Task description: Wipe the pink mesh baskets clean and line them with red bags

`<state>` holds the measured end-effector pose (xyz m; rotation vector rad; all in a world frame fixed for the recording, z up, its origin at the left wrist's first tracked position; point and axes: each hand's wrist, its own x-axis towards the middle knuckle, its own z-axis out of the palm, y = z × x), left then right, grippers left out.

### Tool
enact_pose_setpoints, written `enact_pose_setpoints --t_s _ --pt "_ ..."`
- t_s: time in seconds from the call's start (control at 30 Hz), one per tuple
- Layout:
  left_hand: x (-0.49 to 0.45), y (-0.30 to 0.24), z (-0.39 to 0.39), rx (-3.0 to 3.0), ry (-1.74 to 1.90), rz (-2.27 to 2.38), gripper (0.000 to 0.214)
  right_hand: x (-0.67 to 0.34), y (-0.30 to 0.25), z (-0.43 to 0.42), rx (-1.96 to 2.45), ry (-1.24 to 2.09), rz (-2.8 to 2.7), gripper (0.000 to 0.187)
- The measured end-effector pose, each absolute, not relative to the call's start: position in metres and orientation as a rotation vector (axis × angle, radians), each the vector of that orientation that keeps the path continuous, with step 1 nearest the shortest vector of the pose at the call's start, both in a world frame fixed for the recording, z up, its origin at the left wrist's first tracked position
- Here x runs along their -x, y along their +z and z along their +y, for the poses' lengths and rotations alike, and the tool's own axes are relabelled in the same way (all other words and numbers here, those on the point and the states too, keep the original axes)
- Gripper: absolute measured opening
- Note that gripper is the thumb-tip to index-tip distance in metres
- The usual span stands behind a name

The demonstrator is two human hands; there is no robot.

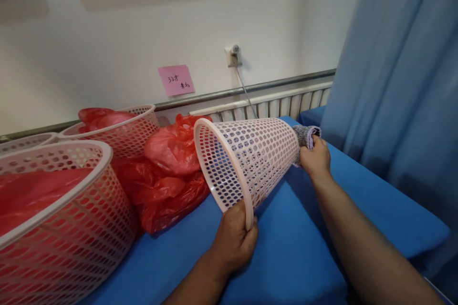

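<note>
Head view gives me the blue worktop (286, 257), the basket (265, 152) tipped on its side over it, my left hand (238, 236) clamped on the rim (247, 195), my right hand (317, 157) gripping a grey cloth (302, 136) at the base, so wiping seems under way, how much remains I cannot tell.

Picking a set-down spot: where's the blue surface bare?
Bare on the blue surface: front centre, between left hand and right forearm; right of that forearm, toward the blue curtain; narrower strip between front-left basket and left forearm. Crowded: left, baskets and red plastic bags; back centre, held perforated basket.
</note>
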<state>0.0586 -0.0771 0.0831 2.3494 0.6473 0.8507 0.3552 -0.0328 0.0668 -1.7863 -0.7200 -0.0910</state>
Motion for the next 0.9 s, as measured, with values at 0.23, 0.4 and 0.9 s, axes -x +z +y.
enact_pose_setpoints --t_s 0.23,0.4,0.9 --pt "-0.062 0.081 -0.075 -2.435 0.761 0.601 0.049 -0.274 0.101 -0.094 1.070 -0.539 -1.413 0.047" --pt "-0.064 0.079 -0.074 -2.470 0.673 0.586 0.047 -0.257 0.109 -0.120 0.778 -0.595 -1.604 0.027" --pt "-0.061 0.068 -0.069 -2.511 0.347 0.661 0.081 -0.334 0.076 -0.045 1.574 -0.234 -0.860 0.053"
